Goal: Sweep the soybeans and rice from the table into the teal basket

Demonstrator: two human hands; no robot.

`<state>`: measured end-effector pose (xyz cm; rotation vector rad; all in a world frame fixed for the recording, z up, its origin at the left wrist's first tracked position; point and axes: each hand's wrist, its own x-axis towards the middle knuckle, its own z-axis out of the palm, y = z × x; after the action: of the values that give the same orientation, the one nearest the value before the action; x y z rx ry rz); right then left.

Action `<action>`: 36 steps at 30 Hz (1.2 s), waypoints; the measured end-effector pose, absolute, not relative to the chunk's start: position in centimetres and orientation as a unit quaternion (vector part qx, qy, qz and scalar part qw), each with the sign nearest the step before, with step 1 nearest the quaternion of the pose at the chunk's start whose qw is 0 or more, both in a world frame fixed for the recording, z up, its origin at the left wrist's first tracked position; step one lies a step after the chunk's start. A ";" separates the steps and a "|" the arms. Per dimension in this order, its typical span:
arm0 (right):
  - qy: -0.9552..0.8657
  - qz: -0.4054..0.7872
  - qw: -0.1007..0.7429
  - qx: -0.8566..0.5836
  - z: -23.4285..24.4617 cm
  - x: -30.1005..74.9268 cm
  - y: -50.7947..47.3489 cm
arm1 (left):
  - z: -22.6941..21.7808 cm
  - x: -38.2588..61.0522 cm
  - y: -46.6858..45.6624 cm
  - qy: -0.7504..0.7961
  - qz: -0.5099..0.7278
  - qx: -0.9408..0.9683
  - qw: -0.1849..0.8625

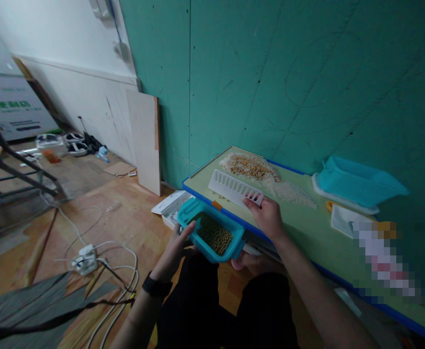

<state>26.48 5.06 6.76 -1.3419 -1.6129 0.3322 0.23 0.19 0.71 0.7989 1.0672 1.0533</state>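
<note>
My left hand grips the near-left side of a blue plastic container, thumb over its rim, below the table's front edge. Inside the container lie dark green beans and paler round beans. My right hand is closed around the right end of a white plastic strip with a row of slots, at the table's front side. Behind this strip, yellow beans are spread over white grains on the tabletop.
The light green table has a blue edge and stands against a green wall. At its right are an empty-looking blue bin and a blurred-out item. Cables and a power strip lie on the floor at left, near a white box.
</note>
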 end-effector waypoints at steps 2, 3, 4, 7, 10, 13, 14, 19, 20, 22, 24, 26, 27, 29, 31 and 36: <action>-0.663 0.140 0.489 -0.550 6.7 26.3 5.1 | 0.7 0.1 0.3 0.475 0.465 0.354 0.658; -0.663 0.141 0.489 -0.549 6.7 26.2 5.2 | 0.6 0.1 0.4 0.475 0.465 0.355 0.657; -0.664 0.141 0.489 -0.549 6.7 26.1 5.2 | 0.6 0.0 0.4 0.476 0.466 0.356 0.656; -0.666 0.135 0.487 -0.549 6.8 26.0 5.3 | 0.6 0.0 0.6 0.480 0.463 0.358 0.653; -0.667 0.139 0.487 -0.546 6.7 26.0 5.3 | 0.5 0.0 0.8 0.487 0.458 0.362 0.649; -0.667 0.152 0.486 -0.543 6.7 26.0 5.2 | 0.6 -0.1 0.9 0.489 0.456 0.366 0.647; -0.667 0.153 0.486 -0.543 6.7 26.0 5.2 | 0.7 -0.1 0.9 0.490 0.456 0.365 0.647; -0.657 0.127 0.497 -0.552 7.3 26.2 4.9 | 1.1 0.0 0.8 0.491 0.456 0.365 0.646; -0.652 0.119 0.500 -0.557 7.5 26.2 4.9 | 1.2 0.0 0.8 0.489 0.455 0.367 0.647; -0.644 0.110 0.504 -0.565 7.6 26.3 4.9 | 1.3 0.1 0.7 0.488 0.455 0.369 0.647; -0.646 0.112 0.500 -0.566 7.6 26.2 5.1 | 1.3 0.1 0.7 0.491 0.456 0.367 0.645; -0.657 0.120 0.492 -0.559 7.5 26.1 5.3 | 1.2 0.1 0.7 0.492 0.457 0.365 0.645; -0.663 0.125 0.489 -0.553 7.4 26.0 5.4 | 1.2 0.1 0.8 0.492 0.457 0.365 0.645; -0.672 0.130 0.485 -0.545 7.3 25.9 5.5 | 1.1 0.0 0.9 0.490 0.457 0.363 0.648; -0.677 0.135 0.480 -0.541 7.2 25.8 5.4 | 1.0 -0.1 1.1 0.492 0.459 0.357 0.648; -0.676 0.153 0.471 -0.545 7.1 26.0 3.6 | 1.1 -0.4 1.5 0.490 0.466 0.335 0.656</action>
<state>25.98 3.63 7.09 -1.3349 -1.6562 0.3755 -0.45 1.53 1.12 0.7599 1.1102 1.0559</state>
